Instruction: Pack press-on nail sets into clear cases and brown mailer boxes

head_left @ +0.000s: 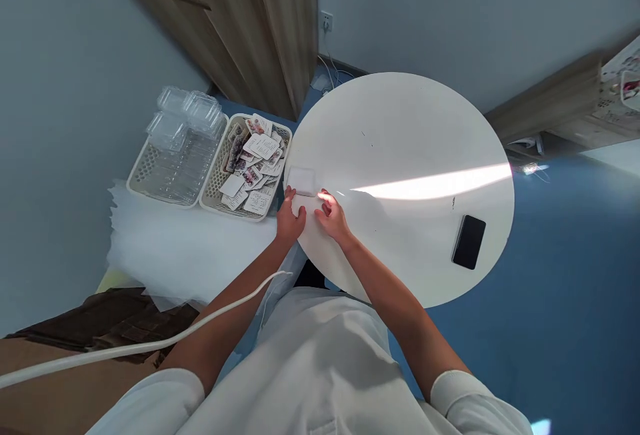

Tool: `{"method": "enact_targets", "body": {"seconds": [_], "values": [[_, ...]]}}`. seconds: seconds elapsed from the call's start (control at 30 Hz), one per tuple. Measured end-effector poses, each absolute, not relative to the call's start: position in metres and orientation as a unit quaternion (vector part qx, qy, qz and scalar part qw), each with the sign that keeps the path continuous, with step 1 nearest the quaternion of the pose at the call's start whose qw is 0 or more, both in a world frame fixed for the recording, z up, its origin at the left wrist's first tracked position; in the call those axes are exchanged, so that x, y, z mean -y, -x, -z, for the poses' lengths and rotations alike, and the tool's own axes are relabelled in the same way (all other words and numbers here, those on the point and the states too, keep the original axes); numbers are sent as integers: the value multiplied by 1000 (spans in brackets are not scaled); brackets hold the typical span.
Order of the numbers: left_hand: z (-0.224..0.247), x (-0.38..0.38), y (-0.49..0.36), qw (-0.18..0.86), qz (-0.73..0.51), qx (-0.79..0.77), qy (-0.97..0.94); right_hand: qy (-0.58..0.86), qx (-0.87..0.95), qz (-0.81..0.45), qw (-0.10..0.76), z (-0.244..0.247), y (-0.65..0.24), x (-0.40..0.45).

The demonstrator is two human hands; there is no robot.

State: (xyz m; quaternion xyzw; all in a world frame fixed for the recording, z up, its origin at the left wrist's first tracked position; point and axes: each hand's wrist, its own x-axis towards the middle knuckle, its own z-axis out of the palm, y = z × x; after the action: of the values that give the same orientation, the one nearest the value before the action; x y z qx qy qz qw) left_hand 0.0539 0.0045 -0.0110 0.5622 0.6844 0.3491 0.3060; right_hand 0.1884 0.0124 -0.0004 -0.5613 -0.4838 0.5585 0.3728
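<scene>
A small, pale, squarish flat box [302, 180], whitish like the tabletop, lies near the left edge of the round white table [400, 122]. At its lower left corner is my left hand [290, 219], fingers stretched forward and thumb held apart. My right hand [333, 216] is by the lower right corner, its fingers loosely bent and spread, with sunlight on the fingertips. Neither hand is wrapped round the box. Whether the fingertips press on its edges is too small to tell.
Left of the table, a white basket [204, 196] holds printed cards [261, 146] in clear packs. Beside it another basket [136, 175] carries clear plastic boxes [173, 130]. Translucent sheets [185, 242] lie below them. A black phone [469, 242] rests at the table's right. A white cable [150, 345] crosses my left forearm.
</scene>
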Motion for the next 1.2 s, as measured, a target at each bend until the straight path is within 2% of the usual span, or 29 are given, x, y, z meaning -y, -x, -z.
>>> {"method": "enact_targets", "body": {"seconds": [0.23, 0.43, 0.6, 0.7, 0.93, 1.2], "values": [[-2, 23, -106, 299, -300, -648, -632, 570, 460, -571, 370, -19, -254, 26], [-2, 62, -181, 357, -196, -545, -733, 672, 481, -467, 314, -30, -359, 80], [9, 92, -240, 387, -146, -479, -774, 801, 464, -328, 188, -27, -459, 118], [10, 102, -261, 385, -126, -466, -787, 842, 431, -310, 97, -24, -500, 125], [6, 111, -266, 363, -129, -505, -772, 847, 428, -315, 21, -19, -528, 111], [7, 124, -259, 354, -137, -546, -747, 816, 487, -308, 38, -26, -511, 121]]}}
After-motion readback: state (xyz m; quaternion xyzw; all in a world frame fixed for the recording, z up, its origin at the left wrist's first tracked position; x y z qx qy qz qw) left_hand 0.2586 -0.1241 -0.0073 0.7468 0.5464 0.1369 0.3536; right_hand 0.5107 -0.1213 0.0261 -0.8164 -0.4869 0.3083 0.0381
